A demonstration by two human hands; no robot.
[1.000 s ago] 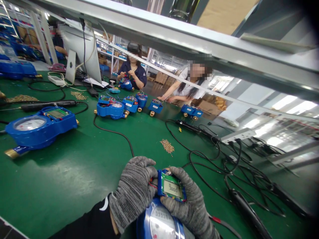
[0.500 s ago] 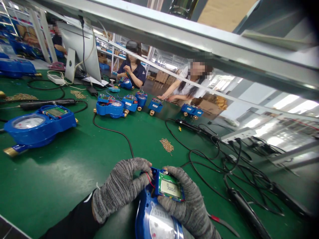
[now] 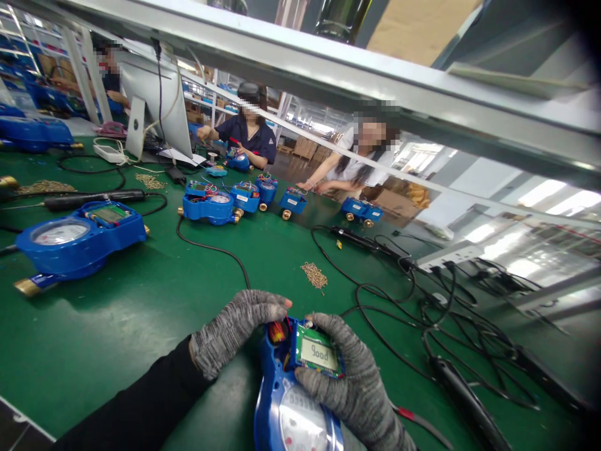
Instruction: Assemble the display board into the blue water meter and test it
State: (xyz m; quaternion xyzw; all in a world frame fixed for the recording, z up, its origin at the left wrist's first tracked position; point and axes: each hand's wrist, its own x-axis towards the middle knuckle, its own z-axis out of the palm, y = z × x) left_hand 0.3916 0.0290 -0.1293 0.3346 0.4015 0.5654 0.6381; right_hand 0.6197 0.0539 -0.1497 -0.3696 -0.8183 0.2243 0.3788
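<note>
A blue water meter (image 3: 270,401) lies at the bottom centre, its upper compartment uncovered. My right hand (image 3: 354,382), in a grey glove, grips a green circuit board (image 3: 305,362) between thumb and fingers; its display reads "good". The board sits tilted at the compartment's right side. My left hand (image 3: 244,329), gloved too, has its fingertips pinched together just above the compartment. A thin red wire (image 3: 288,322) runs up to those fingertips. Below them a red and yellow part (image 3: 277,332) shows inside the housing. The wire's other end is hidden.
Another blue meter (image 3: 89,241) lies at left beside a black electric screwdriver (image 3: 94,199). Screws (image 3: 314,277) are heaped mid-table. Black cables and a red-handled tool (image 3: 413,416) lie at right. Several meters line the far side, where people work. A metal beam (image 3: 328,78) crosses above.
My left hand has lifted slightly and its fingers have closed together, uncovering the red and yellow part in the compartment. My right hand still holds the board. A far person's arm has moved outward.
</note>
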